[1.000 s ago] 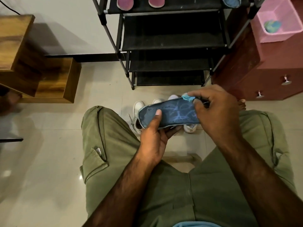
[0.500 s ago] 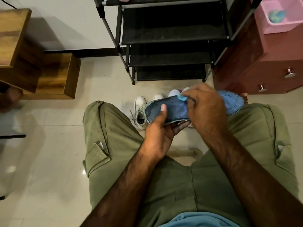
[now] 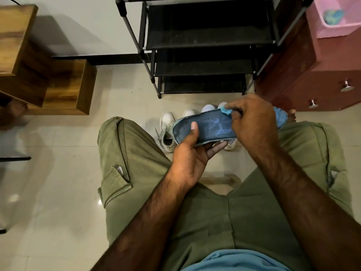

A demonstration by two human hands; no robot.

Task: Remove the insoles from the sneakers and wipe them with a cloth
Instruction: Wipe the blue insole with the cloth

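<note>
Right hand (image 3: 254,124) has slid its pinched cloth (image 3: 224,110) to mid-length of the insole (image 3: 211,128), left hand (image 3: 191,157) clamps one end; wipe underway, sneakers (image 3: 167,130) below the insole probably pending.

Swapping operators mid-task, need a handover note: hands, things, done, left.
Left hand grips one end of the blue insole, thumb on top.
Right hand pinches the light-blue cloth against the insole's top face.
White sneakers stand on the floor between the knees, in front of the black shoe rack.
Done: this insole is out of its sneaker.
Left: finish wiping it. Whether other insoles remain in the sneakers cannot be told.
</note>
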